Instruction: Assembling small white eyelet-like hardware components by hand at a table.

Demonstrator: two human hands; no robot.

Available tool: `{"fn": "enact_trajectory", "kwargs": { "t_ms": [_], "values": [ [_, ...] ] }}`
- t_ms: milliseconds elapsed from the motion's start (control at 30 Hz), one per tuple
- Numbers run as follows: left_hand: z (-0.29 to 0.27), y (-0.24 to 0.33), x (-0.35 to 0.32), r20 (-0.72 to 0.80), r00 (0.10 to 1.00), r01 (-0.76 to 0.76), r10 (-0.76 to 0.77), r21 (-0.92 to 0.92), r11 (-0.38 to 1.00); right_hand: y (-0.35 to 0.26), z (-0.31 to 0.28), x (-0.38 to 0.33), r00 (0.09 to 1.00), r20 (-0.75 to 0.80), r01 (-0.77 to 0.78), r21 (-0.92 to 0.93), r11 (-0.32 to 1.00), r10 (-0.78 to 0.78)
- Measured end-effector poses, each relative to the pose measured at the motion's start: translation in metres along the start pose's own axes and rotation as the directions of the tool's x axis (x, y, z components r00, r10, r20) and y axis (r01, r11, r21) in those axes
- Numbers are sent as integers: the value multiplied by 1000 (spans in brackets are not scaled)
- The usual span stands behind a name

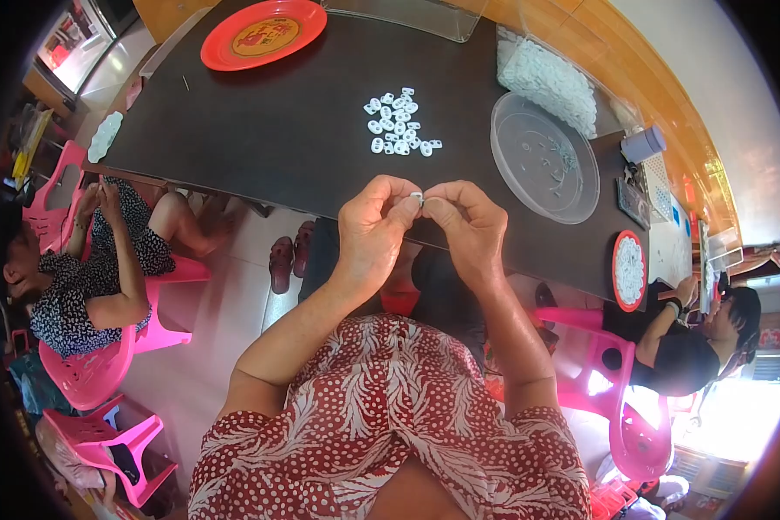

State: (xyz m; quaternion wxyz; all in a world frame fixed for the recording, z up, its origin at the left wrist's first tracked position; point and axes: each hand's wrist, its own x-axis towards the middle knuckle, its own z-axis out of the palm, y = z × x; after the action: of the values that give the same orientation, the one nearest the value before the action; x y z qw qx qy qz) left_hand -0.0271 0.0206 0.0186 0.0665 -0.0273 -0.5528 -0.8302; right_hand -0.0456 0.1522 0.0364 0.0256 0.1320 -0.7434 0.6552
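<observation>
**Both hands pinch 1 small white part at the table's near edge**

Red cloth patterned with white leaves and dots fills the near foreground, and 2 bare forearms rise from it toward the table. At the near edge of the dark brown table (260, 130) the left hand (371, 227) and the right hand (470, 227) meet fingertip to fingertip. Between them sits a small white plastic piece (417, 198), gripped by thumb and forefinger of each hand; the other fingers curl loosely inward. Whether the piece is 1 part or 2 pressed together cannot be told, since the fingertips cover most of it.

Farther out on the table, just beyond the hands, lies a loose cluster of white plastic pieces (399, 123) of the same kind. To the right of it stands a clear round plastic tray (529, 182), and beyond that a clear bag of white pieces (550, 78). At the far left rests a red round tray (225, 48). Near the right end of the table is a small red-rimmed dish (616, 260) filled with white pieces.

On the left a person in a black-and-white patterned dress (78, 286) sits on a pink plastic chair (95, 373). On the right a person in a black shirt (676, 360) sits beside another pink chair (633, 425).
</observation>
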Motion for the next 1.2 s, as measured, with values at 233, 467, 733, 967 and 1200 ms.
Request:
{"fn": "enact_trajectory", "kwargs": {
  "t_ms": [233,467,733,967,1200],
  "values": [
    [4,-11,-4,-89,952,-233,292,408,883,8,6,-1,993,-17,111,-160,981,-115],
    [-3,-15,-4,-89,968,-194,237,339,920,16,13,0,990,-22,133,-238,962,-143],
    [-9,-7,-1,-100,994,-55,55,-4,998,10,14,6,1000,19,9,-73,997,-7],
    [-10,-16,-1,-98,990,-103,99,-40,994,12,15,7,999,48,11,-162,987,-3],
    [-18,-11,5,-101,993,-66,62,-35,997,15,16,10,996,73,61,-145,988,-51]
  ]
}}
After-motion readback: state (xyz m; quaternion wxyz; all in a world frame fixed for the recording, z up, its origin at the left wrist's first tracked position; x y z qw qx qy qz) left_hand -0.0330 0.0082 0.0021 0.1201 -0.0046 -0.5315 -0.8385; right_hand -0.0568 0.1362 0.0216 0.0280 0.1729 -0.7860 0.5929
